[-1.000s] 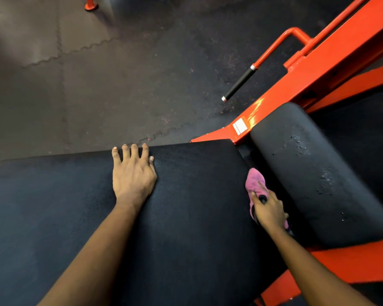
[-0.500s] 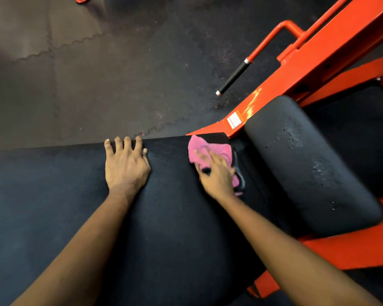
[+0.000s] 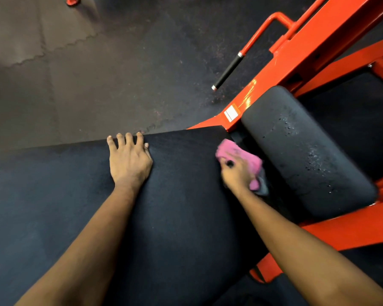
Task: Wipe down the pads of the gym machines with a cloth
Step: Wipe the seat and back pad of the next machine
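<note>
A large black pad fills the lower middle of the head view. My left hand rests flat on its far edge, fingers straight. My right hand is blurred with motion and grips a pink cloth at the pad's right edge, by the gap beside a second, rounded black pad. That second pad shows small wet specks on its top.
The orange machine frame runs from the upper right down along the right side. A handle with a black grip sticks out over the dark rubber floor. An orange foot stands at the top left.
My right hand has swept the pink cloth from the pad's top right corner down and right toward the gap between the two pads. My left hand has stayed on the pad's edge.
</note>
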### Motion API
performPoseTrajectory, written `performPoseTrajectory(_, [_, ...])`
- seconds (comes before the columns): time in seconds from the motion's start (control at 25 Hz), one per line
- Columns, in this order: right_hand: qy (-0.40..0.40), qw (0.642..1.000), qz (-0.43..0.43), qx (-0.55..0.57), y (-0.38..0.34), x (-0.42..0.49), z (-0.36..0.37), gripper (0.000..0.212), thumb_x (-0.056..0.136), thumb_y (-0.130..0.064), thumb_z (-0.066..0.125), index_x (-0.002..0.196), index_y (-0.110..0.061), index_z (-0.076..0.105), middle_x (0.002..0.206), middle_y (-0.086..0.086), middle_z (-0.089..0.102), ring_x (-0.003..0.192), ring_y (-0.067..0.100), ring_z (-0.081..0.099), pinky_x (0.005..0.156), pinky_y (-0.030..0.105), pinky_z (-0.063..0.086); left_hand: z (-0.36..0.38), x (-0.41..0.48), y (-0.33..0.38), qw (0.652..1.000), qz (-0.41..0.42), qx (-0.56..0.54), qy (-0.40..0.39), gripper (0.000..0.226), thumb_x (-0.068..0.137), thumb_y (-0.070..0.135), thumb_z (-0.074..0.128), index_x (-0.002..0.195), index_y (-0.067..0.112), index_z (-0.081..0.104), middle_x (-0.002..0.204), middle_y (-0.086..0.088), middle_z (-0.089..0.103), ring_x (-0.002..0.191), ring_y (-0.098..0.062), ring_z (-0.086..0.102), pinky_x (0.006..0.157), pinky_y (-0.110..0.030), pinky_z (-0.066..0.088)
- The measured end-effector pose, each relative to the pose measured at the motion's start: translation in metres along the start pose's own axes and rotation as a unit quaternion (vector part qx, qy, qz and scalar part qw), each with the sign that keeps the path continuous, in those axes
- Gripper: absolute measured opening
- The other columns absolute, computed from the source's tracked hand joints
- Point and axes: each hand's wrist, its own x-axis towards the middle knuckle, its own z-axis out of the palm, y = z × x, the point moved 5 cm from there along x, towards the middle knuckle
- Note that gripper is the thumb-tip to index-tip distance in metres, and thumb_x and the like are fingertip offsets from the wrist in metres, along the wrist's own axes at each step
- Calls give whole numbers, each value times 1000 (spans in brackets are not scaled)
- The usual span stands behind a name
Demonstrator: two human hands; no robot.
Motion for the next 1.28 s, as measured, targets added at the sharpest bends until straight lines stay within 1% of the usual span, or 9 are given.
performPoseTrajectory(0.32, [-42, 970, -233, -57, -20, -144, 1, 83, 79, -32, 60, 139, -75, 22, 164, -22, 23, 155, 7, 10, 120, 44, 15, 0, 0, -1, 1000, 5, -17, -5, 52, 103, 36, 26, 144, 11, 46, 130, -17, 55, 129, -39, 42, 116, -58, 19])
performPoseTrajectory(0.48, [10, 996, 63, -60, 87, -71, -31, 60, 94, -37, 65, 148, -50, 43, 162, -14, 33, 150, 21, 30, 114, 54, 28, -1, -1, 0, 1000, 7, -16, 2, 52, 104, 36, 26, 144, 10, 45, 131, -18, 55, 129, -39, 41, 116, -58, 19])
performPoseTrajectory(0.56, [-153, 980, -38, 118, 94, -9, -12, 80, 76, -22, 82, 148, -23, 46, 151, 3, 46, 132, 24, 51, 104, 39, 40, -1, -1, 0, 1000, 5, -9, 3, 52, 104, 36, 26, 144, 10, 46, 130, -18, 56, 129, -39, 42, 115, -58, 20])
performPoseTrajectory(0.64, [-122, 932, -139, 312, 73, 42, -10, 91, 47, -5, 86, 128, -6, 44, 122, 6, 60, 96, 17, 66, 76, 26, 50, 2, 0, 0, 1000, 7, -7, 3, 52, 104, 36, 27, 144, 10, 46, 129, -18, 56, 128, -39, 42, 115, -58, 21])
performPoseTrajectory(0.76, [-49, 978, -100, 178, -1, 72, -3, 48, 78, -76, 65, 93, -31, 71, 82, -17, 69, 81, -15, 50, 82, 28, 28, 2, 1, 0, 1000, 6, -8, 13, 50, 103, 36, 31, 143, 10, 47, 126, -18, 57, 126, -39, 43, 114, -58, 22])
performPoseTrajectory(0.84, [-57, 973, -177, 135, -60, 84, 7, 62, 80, -87, 47, 101, -36, 75, 122, 15, 66, 108, -2, 50, 97, 27, 30, 2, 0, 0, 1000, 6, -10, 16, 48, 102, 35, 33, 141, 10, 49, 124, -18, 58, 124, -40, 44, 113, -58, 23])
performPoseTrajectory(0.92, [-70, 991, -113, -12, -73, 70, 22, 57, 91, -62, 48, 142, -37, 55, 160, 2, 39, 147, 21, 32, 118, 52, 22, 1, 1, 0, 1000, 3, -7, 19, 48, 102, 35, 33, 141, 10, 48, 123, -17, 57, 124, -39, 44, 113, -58, 23])
performPoseTrajectory(1.12, [-9, 975, -220, -40, 3, -25, 1, 53, 93, -40, 55, 146, -42, 50, 158, -11, 41, 150, 20, 33, 120, 52, 28, 1, 1, -1, 1000, 0, -3, 16, 51, 103, 36, 29, 143, 11, 46, 127, -16, 56, 127, -38, 42, 114, -57, 22])
performPoseTrajectory(1.28, [-9, 998, 6, -57, 16, 61, -9, 44, 96, -50, 50, 141, -48, 51, 157, -9, 43, 142, 27, 42, 113, 54, 34, 1, 1, -1, 1000, -1, -1, 18, 51, 103, 35, 30, 144, 10, 46, 128, -17, 56, 127, -39, 42, 114, -57, 22])
